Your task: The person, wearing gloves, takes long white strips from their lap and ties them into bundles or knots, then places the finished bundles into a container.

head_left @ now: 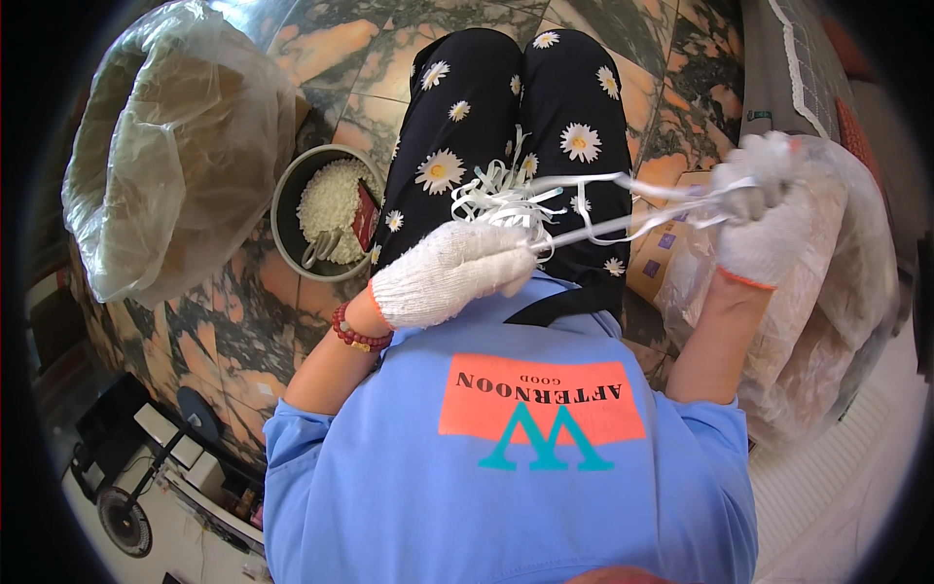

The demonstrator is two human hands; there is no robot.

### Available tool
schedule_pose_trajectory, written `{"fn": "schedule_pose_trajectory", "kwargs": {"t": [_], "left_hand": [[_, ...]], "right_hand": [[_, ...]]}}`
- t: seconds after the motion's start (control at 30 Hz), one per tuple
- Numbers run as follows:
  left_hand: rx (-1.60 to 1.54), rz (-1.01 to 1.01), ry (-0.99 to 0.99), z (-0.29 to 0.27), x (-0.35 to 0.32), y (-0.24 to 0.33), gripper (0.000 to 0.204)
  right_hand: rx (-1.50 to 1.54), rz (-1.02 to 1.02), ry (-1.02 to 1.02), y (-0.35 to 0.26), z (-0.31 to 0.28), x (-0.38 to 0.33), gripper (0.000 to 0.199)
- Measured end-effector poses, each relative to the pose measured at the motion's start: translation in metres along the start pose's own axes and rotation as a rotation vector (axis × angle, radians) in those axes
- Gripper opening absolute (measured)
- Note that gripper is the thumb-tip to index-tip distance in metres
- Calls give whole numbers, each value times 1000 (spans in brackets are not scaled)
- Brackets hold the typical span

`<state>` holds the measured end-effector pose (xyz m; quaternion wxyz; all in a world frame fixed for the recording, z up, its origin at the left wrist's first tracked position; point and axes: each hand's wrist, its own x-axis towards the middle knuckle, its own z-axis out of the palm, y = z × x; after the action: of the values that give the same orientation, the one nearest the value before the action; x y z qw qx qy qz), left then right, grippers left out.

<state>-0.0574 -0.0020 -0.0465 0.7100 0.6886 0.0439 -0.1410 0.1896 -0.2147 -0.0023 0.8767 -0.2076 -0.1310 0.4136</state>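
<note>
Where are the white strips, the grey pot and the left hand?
white strips (506, 200), head view, on the tangled bunch.
grey pot (284, 209), head view, on its left rim.
left hand (457, 273), head view, on the glove's back.

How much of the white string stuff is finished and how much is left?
Done so far: a grey pot on the floor holds a heap of small white pieces. In hand: the gloved left hand pinches a curly bundle of white strips, while the gloved right hand pulls the strands tight. Left: a clear bag beside the right arm looks full; its contents are unclear.
</note>
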Motion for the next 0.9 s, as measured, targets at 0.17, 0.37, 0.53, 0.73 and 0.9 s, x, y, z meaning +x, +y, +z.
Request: {"fn": "schedule_pose_trajectory", "kwargs": {"t": [0.17,0.37,0.53,0.73,0.9], "left_hand": [[-132,-268,1,2,-16,-5,36],[-211,-251,81,-2,-19,-11,32],[-483,-215,101,-7,-32,-35,23],[-548,-172,226,-1,-29,-35,25],[-221,-158,249,-3,-29,8,26]], "right_hand": [[-280,-174,61,-75,-28,-6,40],[-530,-406,431,-39,13,-15,38],[-626,-606,547,-49,7,-23,26],[-1707,-54,210,29,25,-20,29],[-2354,486,-194,121,12,-19,41]]}}
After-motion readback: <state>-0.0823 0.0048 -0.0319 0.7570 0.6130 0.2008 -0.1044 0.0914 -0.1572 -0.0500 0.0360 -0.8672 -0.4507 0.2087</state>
